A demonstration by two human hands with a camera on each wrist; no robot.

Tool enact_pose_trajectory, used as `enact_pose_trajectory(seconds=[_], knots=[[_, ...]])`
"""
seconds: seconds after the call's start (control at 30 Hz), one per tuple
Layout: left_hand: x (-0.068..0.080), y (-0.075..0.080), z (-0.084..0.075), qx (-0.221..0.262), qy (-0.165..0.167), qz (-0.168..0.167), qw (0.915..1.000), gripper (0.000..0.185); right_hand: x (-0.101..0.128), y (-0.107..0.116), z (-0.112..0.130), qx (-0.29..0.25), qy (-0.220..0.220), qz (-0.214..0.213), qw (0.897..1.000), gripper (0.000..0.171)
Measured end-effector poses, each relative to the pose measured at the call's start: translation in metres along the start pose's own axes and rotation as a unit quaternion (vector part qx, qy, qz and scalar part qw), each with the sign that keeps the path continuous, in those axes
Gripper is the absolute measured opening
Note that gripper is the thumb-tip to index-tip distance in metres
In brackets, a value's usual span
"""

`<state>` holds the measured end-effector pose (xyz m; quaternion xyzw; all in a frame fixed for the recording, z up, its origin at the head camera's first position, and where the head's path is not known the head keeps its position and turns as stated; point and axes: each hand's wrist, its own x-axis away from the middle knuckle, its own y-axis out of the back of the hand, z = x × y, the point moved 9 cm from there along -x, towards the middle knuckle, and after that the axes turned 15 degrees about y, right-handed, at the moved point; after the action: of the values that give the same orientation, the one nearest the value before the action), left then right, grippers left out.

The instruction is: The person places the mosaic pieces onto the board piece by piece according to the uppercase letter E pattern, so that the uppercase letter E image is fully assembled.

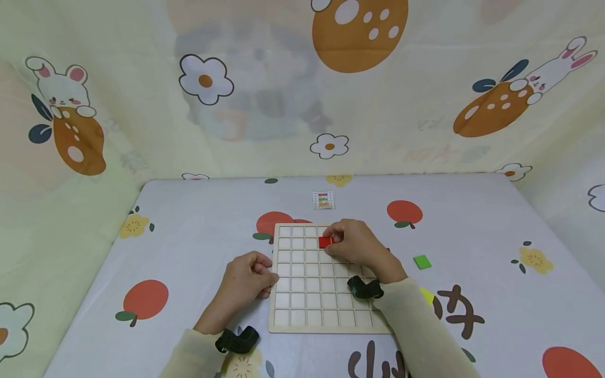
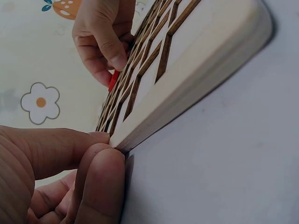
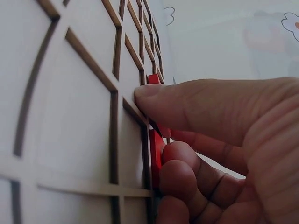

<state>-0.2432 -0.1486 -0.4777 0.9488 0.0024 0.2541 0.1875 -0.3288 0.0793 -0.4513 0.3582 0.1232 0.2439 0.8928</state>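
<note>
A pale wooden grid board [image 1: 298, 300] with square cells lies on the table. My left hand [image 1: 248, 278] pinches its left edge between thumb and fingers; the left wrist view shows the thumb [image 2: 70, 148] at the rim. Over the upper cells, my right hand [image 1: 358, 245] pinches a red square tile, its fingertips right at the board. A red tile [image 1: 324, 242] shows in an upper cell beside these fingertips. In the right wrist view, red pieces [image 3: 155, 151] show above and below the thumb, partly covered by the fingers.
A small printed card [image 1: 323, 200] with a coloured grid lies behind the board. To the right are a green tile [image 1: 423, 262] and a yellow tile [image 1: 427, 295], the latter partly behind the right sleeve. A patterned cloth [image 1: 269, 115] hangs behind the table.
</note>
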Motion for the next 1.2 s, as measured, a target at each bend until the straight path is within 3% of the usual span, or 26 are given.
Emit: enact_pose_trajectory(seconds=[0.87,1.2], knots=[[0.000,-0.004,0.001,0.009,-0.003,0.004,1.0000,0.020,0.004,0.001,-0.004,-0.002,-0.006,-0.002,1.000,0.021],[0.001,0.000,0.001,0.002,0.018,0.001,0.9998,0.021,0.017,0.030,-0.005,-0.002,0.006,-0.039,0.999,0.022]])
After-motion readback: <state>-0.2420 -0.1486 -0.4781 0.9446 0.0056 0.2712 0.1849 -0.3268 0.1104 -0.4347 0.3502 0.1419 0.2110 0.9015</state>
